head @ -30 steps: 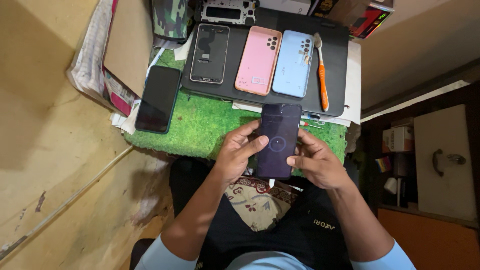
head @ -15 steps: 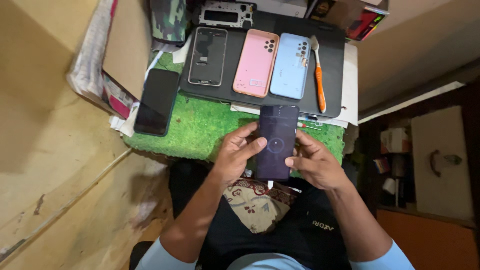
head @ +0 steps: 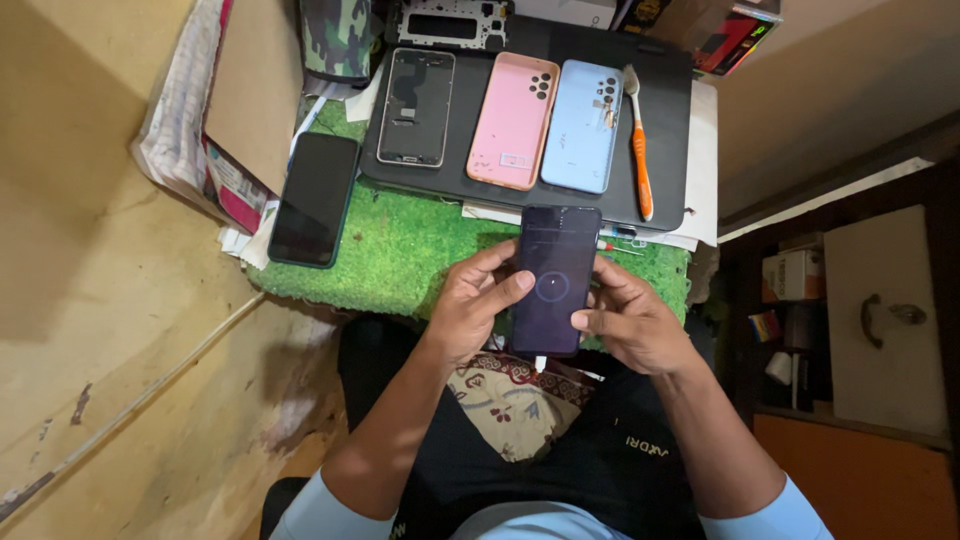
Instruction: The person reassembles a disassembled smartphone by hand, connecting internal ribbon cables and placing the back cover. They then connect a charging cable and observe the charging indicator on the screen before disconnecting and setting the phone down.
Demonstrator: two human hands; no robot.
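Two hands are still being kept closed around the dark phone (head: 553,280): left hand (head: 478,305) gripping its edge, right hand (head: 632,322) cupping the other (thumb on glass). Little is being changed; pink cover (head: 513,121) is lying beyond the fingers.

light blue sleeves, black top, bare forearms.

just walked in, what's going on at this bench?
A person holds a dark phone in both hands, left hand and right hand, its screen dim with a small circle showing. On the black mat behind lie a bare phone frame, a pink back cover, a blue back cover and an orange toothbrush. Another dark phone lies on the green turf.
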